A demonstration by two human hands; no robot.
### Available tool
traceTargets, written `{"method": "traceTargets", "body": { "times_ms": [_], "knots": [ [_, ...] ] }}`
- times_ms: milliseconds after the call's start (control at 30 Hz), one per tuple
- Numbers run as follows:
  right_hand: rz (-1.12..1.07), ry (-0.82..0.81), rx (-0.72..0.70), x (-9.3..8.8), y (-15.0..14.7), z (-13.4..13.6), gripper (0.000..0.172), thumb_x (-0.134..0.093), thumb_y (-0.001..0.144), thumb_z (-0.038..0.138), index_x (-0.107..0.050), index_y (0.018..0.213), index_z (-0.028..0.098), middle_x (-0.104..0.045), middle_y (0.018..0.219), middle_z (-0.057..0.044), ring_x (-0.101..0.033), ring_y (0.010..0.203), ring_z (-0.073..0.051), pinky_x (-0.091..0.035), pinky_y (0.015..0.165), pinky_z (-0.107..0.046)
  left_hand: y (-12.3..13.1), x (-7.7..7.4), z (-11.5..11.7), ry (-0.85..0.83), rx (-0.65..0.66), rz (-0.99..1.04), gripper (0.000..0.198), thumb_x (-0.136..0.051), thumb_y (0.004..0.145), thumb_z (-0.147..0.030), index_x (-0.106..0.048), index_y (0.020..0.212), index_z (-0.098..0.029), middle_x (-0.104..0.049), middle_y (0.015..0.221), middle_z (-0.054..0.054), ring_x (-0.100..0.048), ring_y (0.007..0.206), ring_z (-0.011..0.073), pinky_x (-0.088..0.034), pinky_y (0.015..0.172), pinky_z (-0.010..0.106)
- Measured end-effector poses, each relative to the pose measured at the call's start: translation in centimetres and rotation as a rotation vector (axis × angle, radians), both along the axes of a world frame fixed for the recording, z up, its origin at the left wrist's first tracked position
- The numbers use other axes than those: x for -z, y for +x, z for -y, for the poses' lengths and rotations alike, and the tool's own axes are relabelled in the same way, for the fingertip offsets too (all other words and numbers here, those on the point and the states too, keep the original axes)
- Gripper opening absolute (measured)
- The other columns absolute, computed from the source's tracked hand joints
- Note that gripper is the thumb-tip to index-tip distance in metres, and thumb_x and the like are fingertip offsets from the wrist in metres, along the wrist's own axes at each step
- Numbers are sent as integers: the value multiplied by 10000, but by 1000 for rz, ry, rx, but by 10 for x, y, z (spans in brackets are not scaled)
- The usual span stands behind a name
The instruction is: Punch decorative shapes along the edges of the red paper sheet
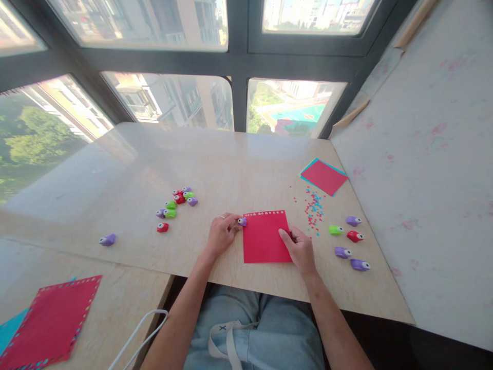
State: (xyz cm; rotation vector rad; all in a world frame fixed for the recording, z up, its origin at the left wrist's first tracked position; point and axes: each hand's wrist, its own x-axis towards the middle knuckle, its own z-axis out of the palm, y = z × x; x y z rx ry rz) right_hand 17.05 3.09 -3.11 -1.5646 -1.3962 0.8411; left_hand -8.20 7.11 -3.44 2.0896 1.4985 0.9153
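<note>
A square sheet of red paper (265,239) lies in front of me, with a row of small punched holes along its far edge. At its upper left corner my left hand (225,234) grips a small purple craft punch (242,222), which sits on the paper's left edge. My right hand (300,249) holds the sheet's right edge, thumb on top and fingers curled beneath. Off to the right lie several more punches, among them a green punch (336,230) and a red punch (355,236). Small red and blue paper bits (315,205) are scattered beyond my right hand.
A stack of coloured paper (324,177) lies at the back right near the wall (435,169). More punches, including a red one (162,227) and a lone purple one (107,240), stand to the left. Punched red paper (54,321) and a white cable (144,329) are at the lower left.
</note>
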Motion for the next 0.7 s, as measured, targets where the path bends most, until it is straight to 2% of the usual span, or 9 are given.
{"method": "traceTargets", "body": {
  "times_ms": [200, 433, 700],
  "knots": [
    [52, 44, -11, 3, 0, 0, 326, -543, 885, 463, -644, 777, 173, -580, 651, 1, -503, 590, -142, -403, 564, -244, 0, 0, -1, -22, 0, 43, 198, -631, 859, -172, -705, 1039, -208, -687, 843, 35, -565, 665, 137, -442, 679, 272],
    [83, 66, -18, 2, -1, 0, 321, -523, 900, 444, -623, 749, 179, -572, 644, 4, -504, 598, -143, -398, 574, -243, -3, -1, -5, -82, 62, 110, 168, -681, 821, -190, -735, 978, -217, -694, 865, 27, -511, 559, 95, -425, 593, 236],
    [86, 45, -22, 3, -1, 1, 307, -533, 901, 435, -665, 808, 174, -640, 717, -20, -547, 630, -154, -418, 605, -257, -2, 0, -4, -78, 26, 130, 139, -717, 814, -219, -729, 952, -223, -687, 825, 7, -519, 580, 101, -433, 616, 240]
  ]
}}
